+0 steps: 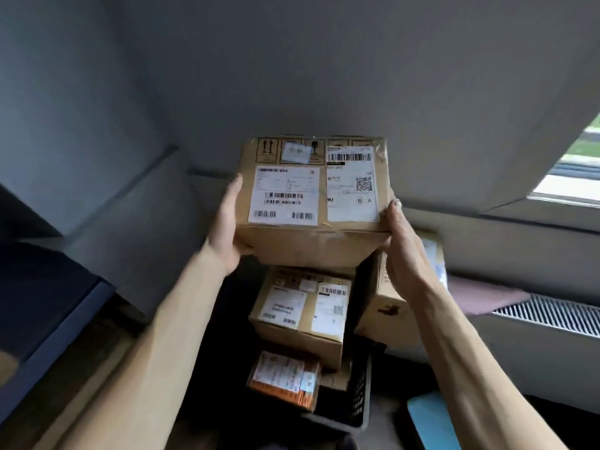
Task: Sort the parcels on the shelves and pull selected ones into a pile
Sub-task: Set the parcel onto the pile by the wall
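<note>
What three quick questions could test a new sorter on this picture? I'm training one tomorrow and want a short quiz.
1. True or false: both hands grip the raised cardboard box.
2. How many white labels cover the raised box's facing side: A one, B two large, C none?
3. What lies directly below the raised box?

Key:
1. True: the left hand and the right hand press its opposite sides.
2. B.
3. A second labelled box, with an orange parcel lower, in a black crate.
</note>
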Available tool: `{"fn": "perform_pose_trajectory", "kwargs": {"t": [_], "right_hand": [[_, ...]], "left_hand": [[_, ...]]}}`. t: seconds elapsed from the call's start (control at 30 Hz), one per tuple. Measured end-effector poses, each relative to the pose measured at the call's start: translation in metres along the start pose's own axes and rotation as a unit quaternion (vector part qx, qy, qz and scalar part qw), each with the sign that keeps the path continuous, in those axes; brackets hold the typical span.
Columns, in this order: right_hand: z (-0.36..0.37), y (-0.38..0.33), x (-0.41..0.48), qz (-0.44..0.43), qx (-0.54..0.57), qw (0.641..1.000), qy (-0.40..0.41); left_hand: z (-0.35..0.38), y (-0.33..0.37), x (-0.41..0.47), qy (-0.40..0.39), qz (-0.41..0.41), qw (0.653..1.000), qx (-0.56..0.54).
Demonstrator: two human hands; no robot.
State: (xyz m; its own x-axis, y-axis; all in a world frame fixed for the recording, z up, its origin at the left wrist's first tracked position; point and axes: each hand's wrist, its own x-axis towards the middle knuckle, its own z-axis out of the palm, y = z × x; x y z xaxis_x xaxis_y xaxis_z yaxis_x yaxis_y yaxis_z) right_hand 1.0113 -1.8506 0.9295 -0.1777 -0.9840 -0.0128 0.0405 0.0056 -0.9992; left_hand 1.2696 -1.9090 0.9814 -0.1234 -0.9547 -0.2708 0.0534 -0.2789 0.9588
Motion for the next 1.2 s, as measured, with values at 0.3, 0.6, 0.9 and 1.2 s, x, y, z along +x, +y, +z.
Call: {"fn": "perform_pose_trajectory", "kwargs": {"t": [0.3, 0.6, 0.9, 1.2], "right_hand": [[-0.010, 0.017, 0.089, 0.036, -0.026, 0.998, 0.054], [0.001, 0.029, 0.124, 0.030, -0.051, 0.991, 0.119], [0.008, 0.038, 0.119, 0.010, -0.007, 0.989, 0.145], [0.005, 0.044, 0.112, 0.012, -0.007, 0.991, 0.130]], "left_hand": [[0.022, 0.021, 0.103, -0.048, -0.034, 0.997, 0.049], [0.015, 0.000, 0.177, -0.071, -0.100, 0.991, 0.043], [0.012, -0.025, 0.179, -0.080, -0.087, 0.992, 0.049], [0.018, -0.038, 0.169, -0.083, -0.069, 0.994, 0.019]]}}
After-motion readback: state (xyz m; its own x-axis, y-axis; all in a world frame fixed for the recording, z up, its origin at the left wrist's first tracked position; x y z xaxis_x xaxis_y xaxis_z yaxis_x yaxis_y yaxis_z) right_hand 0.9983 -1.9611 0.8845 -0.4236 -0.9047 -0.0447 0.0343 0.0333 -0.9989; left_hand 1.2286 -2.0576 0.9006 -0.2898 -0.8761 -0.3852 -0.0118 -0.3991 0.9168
